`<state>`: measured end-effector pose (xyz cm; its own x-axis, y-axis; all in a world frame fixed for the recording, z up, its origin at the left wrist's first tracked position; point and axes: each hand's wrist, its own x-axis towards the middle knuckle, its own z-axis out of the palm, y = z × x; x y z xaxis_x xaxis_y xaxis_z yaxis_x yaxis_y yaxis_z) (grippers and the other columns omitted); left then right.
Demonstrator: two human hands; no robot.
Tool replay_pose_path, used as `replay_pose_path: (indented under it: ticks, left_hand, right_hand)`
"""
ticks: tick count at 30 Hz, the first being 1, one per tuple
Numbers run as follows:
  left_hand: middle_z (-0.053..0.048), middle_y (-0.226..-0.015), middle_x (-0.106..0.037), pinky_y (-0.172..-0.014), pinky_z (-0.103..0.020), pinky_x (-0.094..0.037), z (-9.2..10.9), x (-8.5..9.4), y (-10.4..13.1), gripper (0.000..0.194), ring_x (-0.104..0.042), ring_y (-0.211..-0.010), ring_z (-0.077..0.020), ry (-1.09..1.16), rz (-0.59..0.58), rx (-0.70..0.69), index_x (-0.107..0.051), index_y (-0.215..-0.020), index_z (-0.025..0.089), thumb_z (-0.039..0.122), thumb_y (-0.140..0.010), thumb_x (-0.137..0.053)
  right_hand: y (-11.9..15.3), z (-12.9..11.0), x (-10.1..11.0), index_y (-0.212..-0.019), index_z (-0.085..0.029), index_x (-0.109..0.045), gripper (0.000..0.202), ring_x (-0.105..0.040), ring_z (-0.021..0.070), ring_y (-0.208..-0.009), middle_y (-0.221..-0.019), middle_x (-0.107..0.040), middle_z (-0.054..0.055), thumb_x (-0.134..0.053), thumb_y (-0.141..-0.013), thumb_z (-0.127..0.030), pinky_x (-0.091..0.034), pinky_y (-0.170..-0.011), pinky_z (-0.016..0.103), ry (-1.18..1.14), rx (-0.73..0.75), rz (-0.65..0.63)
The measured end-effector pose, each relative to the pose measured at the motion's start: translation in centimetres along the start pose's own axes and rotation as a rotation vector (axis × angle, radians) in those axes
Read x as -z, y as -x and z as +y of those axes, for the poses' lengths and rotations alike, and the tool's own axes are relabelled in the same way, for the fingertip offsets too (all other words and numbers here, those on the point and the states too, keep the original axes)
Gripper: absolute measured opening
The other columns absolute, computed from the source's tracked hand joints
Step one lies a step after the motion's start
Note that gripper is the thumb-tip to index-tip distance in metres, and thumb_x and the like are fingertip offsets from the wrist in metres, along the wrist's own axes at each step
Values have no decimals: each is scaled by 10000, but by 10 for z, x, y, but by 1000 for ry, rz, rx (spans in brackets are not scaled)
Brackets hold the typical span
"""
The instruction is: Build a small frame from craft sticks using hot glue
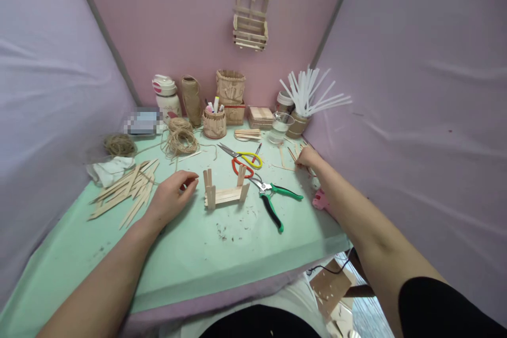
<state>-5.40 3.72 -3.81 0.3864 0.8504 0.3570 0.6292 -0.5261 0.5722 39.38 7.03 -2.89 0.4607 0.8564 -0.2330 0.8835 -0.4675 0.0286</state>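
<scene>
On the table's left, my left hand [172, 194] rests with loosely curled fingers, thumb close to the fingertips and nothing visible in them. Just right of it stands a small frame of craft sticks [225, 196], a slatted base with upright posts at its corners; the hand is apart from it. My right hand [308, 159] reaches far right, fingers bent down among some thin wooden sticks [292, 154]; what the fingertips hold, if anything, is hidden. Between the hands lie green-handled pruning shears [271, 198] and scissors [240, 158] with red and yellow handles, both spread.
Loose sticks [132, 187] and twine coils [181, 140] lie left. Behind are a white bottle [167, 97], a pen cup [214, 124], stacked sticks [260, 116], a clear cup [279, 129] and white glue sticks [307, 90]. A pink glue gun [320, 199] sits beneath my right forearm.
</scene>
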Motion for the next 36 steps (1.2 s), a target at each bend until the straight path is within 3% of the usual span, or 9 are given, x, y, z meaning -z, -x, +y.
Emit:
replay_pose_path:
  ticks: [3, 6, 14, 17, 19, 22, 26, 29, 36]
  left_hand:
    - [-59, -915, -683, -721, -300, -495, 0, -1, 0, 286, -617, -781, -184, -11, -25, 20, -642, -981, 179, 393, -896, -473]
    - [-59, -925, -686, -723, -300, -488, -2, -2, 0, 291, -621, -798, -187, -29, -62, 25, -643, -996, 181, 393, -898, -471]
    - [-67, -921, -689, -746, -330, -487, -6, -5, -2, 323, -628, -802, -203, -43, -85, 47, -647, -1005, 176, 430, -889, -486]
    - [-67, -903, -686, -752, -338, -506, -3, -5, -1, 325, -630, -790, -206, 18, -104, 75, -641, -1008, 173, 437, -866, -517]
    - [-77, -946, -685, -781, -344, -527, -1, -5, -1, 340, -645, -836, -213, 124, -152, 86, -617, -1058, 166, 422, -848, -542]
    - [-122, -1113, -662, -881, -386, -542, 0, -5, -1, 408, -655, -1010, -248, 357, -262, 102, -544, -1166, 159, 353, -809, -572]
    - [-169, -1255, -633, -1005, -486, -493, 2, -3, -2, 518, -615, -1163, -308, 550, -373, 137, -499, -1210, 169, 265, -715, -619]
    - [-166, -1274, -639, -1022, -486, -483, 4, -1, -2, 500, -606, -1187, -317, 568, -401, 161, -524, -1198, 175, 249, -714, -626]
    - [-137, -1152, -705, -922, -383, -550, 7, 3, 0, 344, -671, -1061, -290, 474, -460, 183, -607, -1097, 171, 266, -768, -629]
  right_hand:
    - [1, -1, 1, -1216, -190, -604, 318, -626, 214, -1053, -1265, -605, 93, -583, -951, -364, -545, -893, 415, -31, -56, -105]
    - [5, -3, 2, -1221, -170, -600, 337, -627, 218, -1055, -1261, -605, 108, -598, -943, -360, -543, -894, 415, -76, -87, -125]
    - [35, -4, 17, -1236, -143, -589, 369, -627, 226, -1059, -1259, -602, 116, -605, -939, -362, -539, -900, 423, -304, -83, 10]
    - [54, -7, 25, -1212, -135, -599, 354, -637, 217, -1029, -1223, -618, 117, -614, -933, -353, -547, -876, 409, -425, -32, 107]
    - [72, -16, 25, -1115, -111, -632, 252, -666, 195, -910, -1084, -673, 123, -616, -917, -266, -549, -794, 340, -519, 28, 162]
    - [103, -42, 13, -1083, -150, -604, 244, -665, 132, -678, -863, -707, 39, -560, -844, -130, -502, -641, 237, -686, 176, 205]
    - [136, -83, -11, -926, -198, -618, 165, -625, 109, -610, -743, -682, -31, -517, -803, -155, -451, -592, 209, -841, 368, 183]
    - [146, -100, -21, -780, -200, -615, 100, -591, 121, -626, -697, -662, -26, -519, -803, -186, -413, -608, 225, -876, 443, 162]
    - [154, -108, -26, -625, -197, -550, 244, -442, 118, -551, -584, -559, -19, -490, -861, -188, -290, -566, 249, -838, 502, 123]
